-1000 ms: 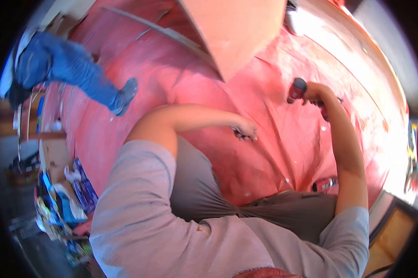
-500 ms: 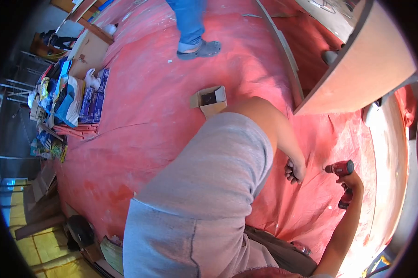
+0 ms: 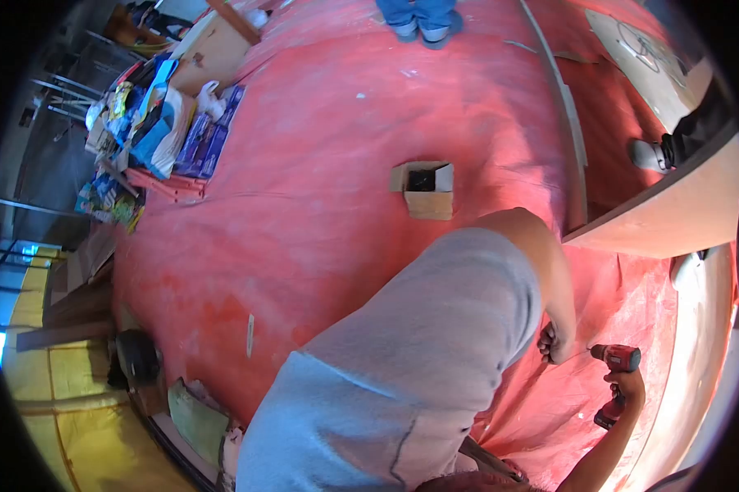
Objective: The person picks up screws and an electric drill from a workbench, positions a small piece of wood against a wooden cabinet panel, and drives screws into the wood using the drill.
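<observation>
My right hand is wrapped round the grip of a red and black cordless drill. Its chuck and thin bit point left, toward my left hand. That hand is closed, fingers curled in, low over the red sheet; what it holds, if anything, is too small to make out. My grey sleeve fills the middle of the view. Beyond my left arm stands an open cardboard box with something dark inside.
A curved wooden panel stands at right, a shoe in dark trousers behind it. Another person's jeans show at the top. Purple boxes and bags are piled at left. A pale strip lies on the sheet.
My view has shifted, so the box and panel appear further right and lower. The person in jeans now appears higher up, both feet showing. My right hand still grips the drill.
</observation>
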Demonstrator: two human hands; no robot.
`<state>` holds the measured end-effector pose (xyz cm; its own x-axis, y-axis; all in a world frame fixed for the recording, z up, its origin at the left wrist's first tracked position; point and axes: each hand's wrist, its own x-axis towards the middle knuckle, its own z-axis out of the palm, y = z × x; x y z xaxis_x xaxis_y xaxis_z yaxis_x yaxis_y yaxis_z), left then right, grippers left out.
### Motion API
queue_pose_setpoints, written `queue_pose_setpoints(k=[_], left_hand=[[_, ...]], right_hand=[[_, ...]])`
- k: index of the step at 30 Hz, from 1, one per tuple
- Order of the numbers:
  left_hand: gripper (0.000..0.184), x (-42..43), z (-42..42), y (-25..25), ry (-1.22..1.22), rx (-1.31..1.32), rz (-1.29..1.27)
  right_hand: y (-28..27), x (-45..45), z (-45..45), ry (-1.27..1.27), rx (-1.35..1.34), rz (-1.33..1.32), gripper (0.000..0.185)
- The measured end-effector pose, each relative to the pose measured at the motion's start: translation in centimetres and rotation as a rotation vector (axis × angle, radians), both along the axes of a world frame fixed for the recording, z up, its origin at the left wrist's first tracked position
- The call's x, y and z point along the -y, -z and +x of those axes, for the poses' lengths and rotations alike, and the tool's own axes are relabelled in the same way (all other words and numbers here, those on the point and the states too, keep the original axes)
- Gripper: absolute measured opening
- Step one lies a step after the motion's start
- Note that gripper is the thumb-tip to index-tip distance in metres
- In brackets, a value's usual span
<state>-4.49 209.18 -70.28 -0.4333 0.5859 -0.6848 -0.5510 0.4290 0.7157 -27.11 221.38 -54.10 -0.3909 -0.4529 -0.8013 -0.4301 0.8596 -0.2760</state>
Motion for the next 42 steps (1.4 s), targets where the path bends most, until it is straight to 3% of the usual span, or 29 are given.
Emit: queue_pose_setpoints(k=[3, 5, 6, 7, 10, 14, 19, 26, 27, 29, 33, 37, 42], left_hand=[[0.025, -0.8, -0.8, 1.8, 0.063, 0.029, -0.071], [0.024, -1.8, -1.5, 5.4, 0.102, 0.100, -0.104], [0.018, -1.3, 0.1, 2.7, 0.088, -0.013, -0.212], [0.014, -1.3, 0.4, 3.6, 0.019, 0.001, -0.254], [0.014, 1.3, 3.4, -0.9, -0.002, -0.071, -0.300], [0.015, 3.9, 0.9, -1.8, -0.105, -0.173, -0.112], [0.017, 7.3, 0.2, -2.6, -0.279, -0.327, 0.018], [0.021, 9.7, 1.3, -2.0, -0.426, -0.381, 0.053], [0.021, 10.3, 0.8, -2.5, -0.370, -0.362, 0.012], [0.022, 10.0, 0.4, -2.5, -0.269, -0.260, -0.091], [0.028, 9.5, 4.1, 1.5, -0.150, -0.183, -0.227], [0.028, 8.9, 5.6, 2.2, -0.151, -0.004, -0.274], [0.028, 8.8, 8.7, 1.5, -0.185, 0.111, -0.289]], right_hand=[[1.8, -0.7, -1.5, -0.067, 0.052, -0.119, 0.048], [2.5, -0.8, -3.2, -0.138, -0.015, -0.026, 0.037], [0.3, 0.0, -0.9, -0.080, -0.061, 0.009, 0.034], [-0.5, 0.3, -0.2, -0.072, -0.057, -0.001, 0.033], [0.4, 0.2, -1.5, -0.110, -0.076, 0.033, 0.036], [1.9, -0.7, -1.4, -0.090, 0.152, -0.174, 0.036], [2.2, -0.6, -3.0, -0.048, 0.052, 0.080, 0.023], [-0.6, 2.4, 1.0, -0.049, 0.002, 0.121, 0.022], [-1.3, 3.1, 1.4, 0.020, -0.004, 0.044, 0.022], [-1.6, 3.6, 1.2, -0.028, 0.031, 0.179, 0.025], [0.9, 3.8, -1.3, -0.194, -0.061, 0.091, 0.032], [2.5, 4.0, -3.0, -0.289, -0.116, 0.111, 0.031], [0.1, 4.1, 0.7, -0.226, -0.226, 0.153, 0.026]])
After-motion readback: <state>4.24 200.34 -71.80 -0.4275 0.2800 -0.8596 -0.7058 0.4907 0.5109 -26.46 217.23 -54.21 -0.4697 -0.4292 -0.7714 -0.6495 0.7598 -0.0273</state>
